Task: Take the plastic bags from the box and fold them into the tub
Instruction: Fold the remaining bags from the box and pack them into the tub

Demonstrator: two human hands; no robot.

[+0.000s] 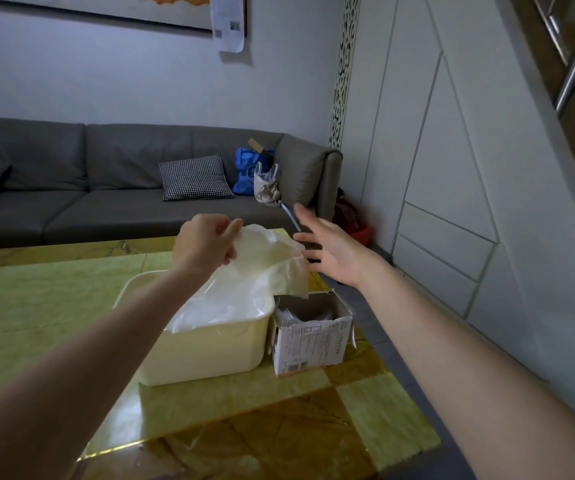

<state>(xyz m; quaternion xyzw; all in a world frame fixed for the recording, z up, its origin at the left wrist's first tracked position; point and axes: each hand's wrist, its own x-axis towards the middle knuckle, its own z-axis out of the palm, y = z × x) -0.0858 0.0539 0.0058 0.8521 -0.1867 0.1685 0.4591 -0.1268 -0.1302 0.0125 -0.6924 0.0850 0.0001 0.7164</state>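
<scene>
Left hand (206, 242) pinches clear plastic bag (265, 261) above cream tub (206, 355); right hand (331, 251) spread, empty, beside bag; cardboard box (310, 344) touching tub.

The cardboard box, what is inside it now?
Inside the cardboard box, crumpled clear plastic bags show near its open top. Its walls hide how many there are, or what lies below.

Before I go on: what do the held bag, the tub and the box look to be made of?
Bag: thin translucent plastic film, slightly glossy; the tub shows through it and it drapes limply from the left hand.
Tub: likely moulded plastic, cream, smooth with rounded corners.
Box: printed cardboard, matte; its torn top edge is ragged.
</scene>
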